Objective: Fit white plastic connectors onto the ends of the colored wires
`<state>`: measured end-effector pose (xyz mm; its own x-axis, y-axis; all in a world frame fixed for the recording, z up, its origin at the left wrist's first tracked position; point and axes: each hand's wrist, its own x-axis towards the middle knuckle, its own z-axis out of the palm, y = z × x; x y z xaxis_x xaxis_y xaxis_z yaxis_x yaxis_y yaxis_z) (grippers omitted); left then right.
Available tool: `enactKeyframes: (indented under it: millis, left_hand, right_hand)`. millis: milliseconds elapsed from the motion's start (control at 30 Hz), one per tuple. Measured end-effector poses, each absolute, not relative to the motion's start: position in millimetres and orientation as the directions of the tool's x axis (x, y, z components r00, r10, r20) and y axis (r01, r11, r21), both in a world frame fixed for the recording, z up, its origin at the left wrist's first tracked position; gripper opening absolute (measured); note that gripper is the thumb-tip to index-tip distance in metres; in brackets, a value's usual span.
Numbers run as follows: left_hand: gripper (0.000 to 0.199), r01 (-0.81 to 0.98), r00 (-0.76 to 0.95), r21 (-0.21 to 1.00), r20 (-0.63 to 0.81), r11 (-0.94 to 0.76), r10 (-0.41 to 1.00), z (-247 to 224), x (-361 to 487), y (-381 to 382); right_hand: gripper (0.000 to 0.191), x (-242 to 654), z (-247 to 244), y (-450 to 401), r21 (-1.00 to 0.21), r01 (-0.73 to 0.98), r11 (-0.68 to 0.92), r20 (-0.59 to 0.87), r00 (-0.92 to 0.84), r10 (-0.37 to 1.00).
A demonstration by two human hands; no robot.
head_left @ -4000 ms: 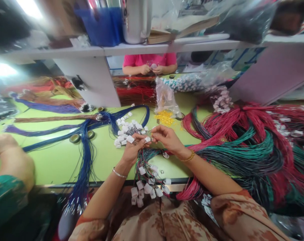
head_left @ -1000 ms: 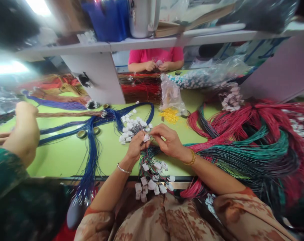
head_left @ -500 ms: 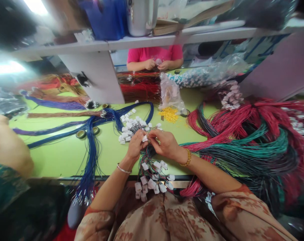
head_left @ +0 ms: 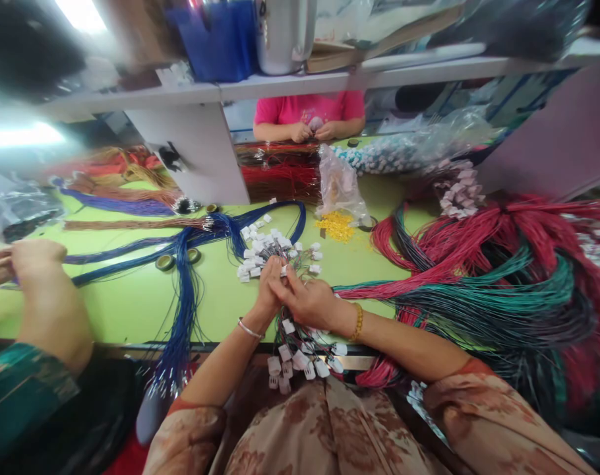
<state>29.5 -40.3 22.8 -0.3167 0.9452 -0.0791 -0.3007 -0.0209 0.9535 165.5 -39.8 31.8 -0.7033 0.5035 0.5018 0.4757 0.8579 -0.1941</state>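
The person's left hand (head_left: 270, 287) is holding a small white plug (head_left: 285, 270) in a narrow grip above the near part of the green tabletop (head_left: 225, 303). The right hand (head_left: 310, 302) is meeting it there, its fingers bending in and touching the left fingers beside the plug; whether the right grip is also closing on the plug, one cannot tell, as the fingers are hiding it. Just beyond the hands, a heap of white plugs (head_left: 252, 258) is lying on the tabletop. Below them, more plugs on thin wires (head_left: 300, 360) are hanging over the near edge.

Blue wires (head_left: 180, 297) are lying to the left and trailing over the edge, with two rolls of tape (head_left: 165, 262) sitting beside them. Yellow bits (head_left: 337, 226) are lying against a clear bag (head_left: 340, 188). Red wires (head_left: 463, 244) and green wires (head_left: 542, 287) are spreading across the right side. A co-worker's arm (head_left: 50, 303) is reaching in at the far left, and a person in a pink shirt (head_left: 310, 109) is sitting opposite.
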Motion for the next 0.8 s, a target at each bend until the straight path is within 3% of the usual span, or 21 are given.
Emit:
enactKeyframes:
  millis: [67,133,167,233,300,367,433,533,600,667,733,800]
  left_hand:
    - [0.040,-0.169,-0.245,0.983,0.023,-0.066,0.969,27.0,29.9,-46.2]
    - [0.036,0.096,0.047,0.975,0.198,-0.202,0.979,29.4,34.3,-56.2]
    - [0.033,0.250,0.274,0.910,0.261,-0.331,0.926,29.1,38.3,-61.7]
    - [0.030,0.423,0.648,0.652,0.267,-0.629,0.713,24.7,49.0,-71.0]
    - [0.031,0.476,0.788,0.390,0.209,-0.788,0.579,16.6,60.4,-76.2]
    - [0.033,0.471,0.839,0.216,0.191,-0.855,0.510,8.3,68.6,-78.0]
    - [0.032,0.461,0.854,0.116,0.209,-0.880,0.476,3.6,72.0,-79.3]
    - [0.031,0.425,0.874,0.051,0.238,-0.904,0.425,8.1,69.6,-85.2]
    - [0.034,0.374,0.883,0.075,0.277,-0.925,0.379,16.2,64.3,-91.9]
    - [0.032,0.333,0.850,0.190,0.364,-0.924,0.381,23.0,56.1,-99.1]
    - [0.025,0.346,0.710,0.407,0.475,-0.845,0.520,24.0,44.8,-105.1]
    - [0.020,0.380,0.385,0.683,0.497,-0.624,0.778,18.1,30.9,-108.2]
  right_hand:
    - [0.039,173.2,47.8,-26.8,-0.461,0.451,0.764,0.531,-0.550,0.645]
    - [0.033,180.2,62.4,-10.9,-0.709,0.352,0.610,0.493,-0.371,0.787]
    - [0.029,181.7,67.6,-3.5,-0.781,0.302,0.546,0.447,-0.339,0.828]
    - [0.023,178.0,72.4,7.4,-0.827,0.282,0.487,0.346,-0.428,0.835]
    - [0.023,165.2,70.6,11.3,-0.759,0.396,0.517,0.217,-0.595,0.774]
    - [0.032,146.1,65.5,9.4,-0.589,0.557,0.585,0.087,-0.677,0.731]
    - [0.044,125.4,60.2,5.3,-0.403,0.664,0.629,0.004,-0.687,0.727]
    - [0.059,99.6,54.0,1.7,-0.251,0.696,0.672,-0.033,-0.700,0.713]
    - [0.058,87.9,50.0,2.0,-0.201,0.689,0.696,-0.038,-0.715,0.698]
    - [0.044,80.2,45.1,3.4,-0.177,0.690,0.702,-0.056,-0.719,0.692]
    - [0.030,75.9,40.3,5.3,-0.180,0.693,0.698,-0.085,-0.718,0.691]
    - [0.024,74.9,36.6,7.5,-0.194,0.694,0.694,-0.105,-0.718,0.688]
